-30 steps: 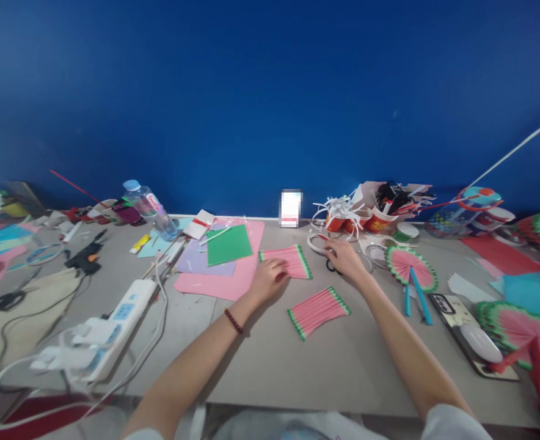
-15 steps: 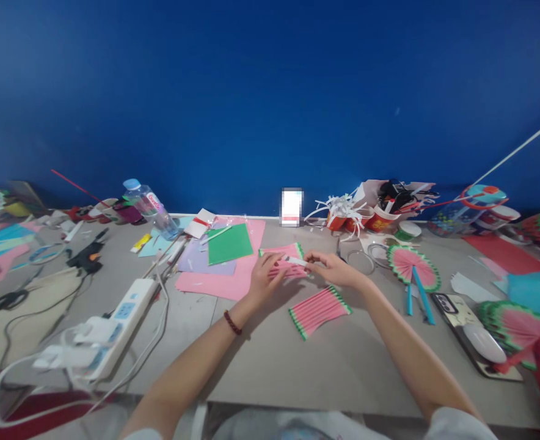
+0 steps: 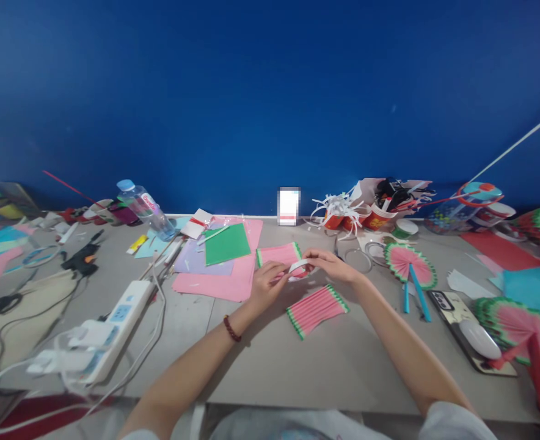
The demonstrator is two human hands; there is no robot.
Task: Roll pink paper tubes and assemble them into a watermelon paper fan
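Between my two hands a narrow white strip [image 3: 299,264] bows upward. My right hand [image 3: 327,266] pinches its right end between thumb and fingers. At the other end the fingers of my left hand [image 3: 269,284] close on the strip, just above pink paper. Behind and under the fingers lies a pleated pink paper with green edges [image 3: 277,253], partly covered by my hands. Nearer to me rests a second pleated pink paper with green ends [image 3: 318,310], touched by neither hand.
Pink, purple and green sheets [image 3: 228,244] lie left of my hands, with a power strip [image 3: 121,321] and a bottle [image 3: 148,211] beyond. On the right are a round watermelon-coloured paper fan [image 3: 410,266], a phone [image 3: 448,304] under a white mouse [image 3: 479,339], and cups of paper strips [image 3: 341,214].
The white strip has gone from nearly straight to bowed. Both hands have shifted slightly toward me, baring more of the pleated paper behind. The view has turned slightly.
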